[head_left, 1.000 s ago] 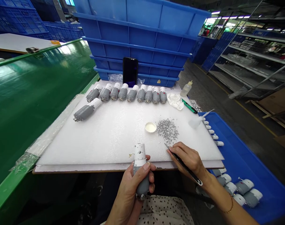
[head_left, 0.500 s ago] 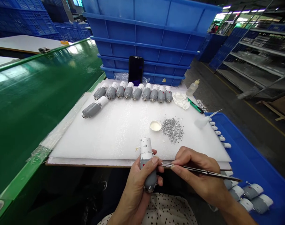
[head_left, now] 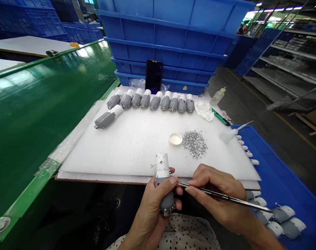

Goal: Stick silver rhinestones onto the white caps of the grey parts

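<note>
The left hand (head_left: 149, 216) is clenched around a grey motor (head_left: 163, 184), holding it upright with its white end up, just past the near edge of a white foam board (head_left: 137, 152). The right hand (head_left: 220, 198) pinches slim tweezers (head_left: 251, 203), their tips reaching to the motor beside the left thumb; whether they touch it is hard to tell from this view.

Beyond the hands, a small dish (head_left: 176, 139) of pale liquid sits on the foam, just beside a scatter of silver granules (head_left: 195, 144). Nine motors (head_left: 155, 102) stand in a row along the far edge, and another motor (head_left: 105, 120) lies apart, nearer the left edge. Past the far right corner are a dropper bottle (head_left: 217, 97), a crumpled tissue (head_left: 204, 111) and a green marker (head_left: 220, 117). Small white parts (head_left: 245, 147) line the right edge, above a blue bin (head_left: 285, 166) holding more motors (head_left: 282, 214). Stacked blue crates (head_left: 163, 34) and a phone (head_left: 153, 76) stand behind the board.
</note>
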### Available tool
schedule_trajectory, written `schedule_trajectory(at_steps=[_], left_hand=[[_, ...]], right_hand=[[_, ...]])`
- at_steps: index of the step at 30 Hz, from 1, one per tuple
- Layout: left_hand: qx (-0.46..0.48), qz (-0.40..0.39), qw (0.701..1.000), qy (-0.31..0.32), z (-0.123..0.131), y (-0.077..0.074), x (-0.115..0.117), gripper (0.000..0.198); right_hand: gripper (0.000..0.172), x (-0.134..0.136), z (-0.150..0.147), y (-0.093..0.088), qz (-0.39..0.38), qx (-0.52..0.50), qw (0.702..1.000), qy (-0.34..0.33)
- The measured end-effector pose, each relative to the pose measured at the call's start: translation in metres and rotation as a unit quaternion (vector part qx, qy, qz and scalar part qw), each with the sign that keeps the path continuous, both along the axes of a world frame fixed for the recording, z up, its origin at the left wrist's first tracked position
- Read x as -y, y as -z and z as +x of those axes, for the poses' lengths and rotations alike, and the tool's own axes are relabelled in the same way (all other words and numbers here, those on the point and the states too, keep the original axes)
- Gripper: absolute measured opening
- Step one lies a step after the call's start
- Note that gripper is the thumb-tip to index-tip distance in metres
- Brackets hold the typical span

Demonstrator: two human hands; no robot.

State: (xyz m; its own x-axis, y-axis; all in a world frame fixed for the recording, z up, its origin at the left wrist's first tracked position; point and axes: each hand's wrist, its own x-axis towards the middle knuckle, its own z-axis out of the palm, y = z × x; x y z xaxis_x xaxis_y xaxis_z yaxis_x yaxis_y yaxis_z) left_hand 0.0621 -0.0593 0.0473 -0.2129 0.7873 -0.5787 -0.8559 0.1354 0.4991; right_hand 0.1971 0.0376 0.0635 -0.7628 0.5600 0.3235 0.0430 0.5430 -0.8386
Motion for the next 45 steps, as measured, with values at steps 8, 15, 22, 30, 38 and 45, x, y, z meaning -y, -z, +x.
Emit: schedule_trajectory(at_steps=[8, 15, 22, 30, 38, 45], left_hand=[[0.086, -0.054, 0.992, -0.079, 0.001, -0.002, 0.000, 0.024], [0.108, -0.080, 0.986, -0.100, 0.002, -0.007, -0.001, 0.028], [0.097, -0.099, 0.984, -0.116, 0.003, -0.012, -0.002, 0.019], [0.050, -0.050, 0.994, -0.081, 0.003, -0.009, -0.001, 0.017], [-0.073, -0.004, 0.997, 0.022, 0.002, -0.009, 0.005, 0.029], [-0.080, -0.026, 0.996, 0.006, -0.001, -0.007, 0.009, 0.037]], right_hand=[[0.013, 0.004, -0.007, -0.001, 0.100, -0.047, 0.994, 0.001], [0.014, 0.006, -0.009, -0.001, 0.158, -0.059, 0.986, -0.004], [0.016, 0.007, -0.011, 0.005, 0.220, -0.064, 0.973, -0.006], [0.013, -0.004, -0.016, 0.002, 0.029, -0.021, 0.996, 0.078], [0.026, -0.082, -0.051, 0.009, -0.062, 0.112, 0.979, 0.158], [0.025, -0.089, -0.066, 0.012, -0.043, 0.166, 0.973, 0.153]])
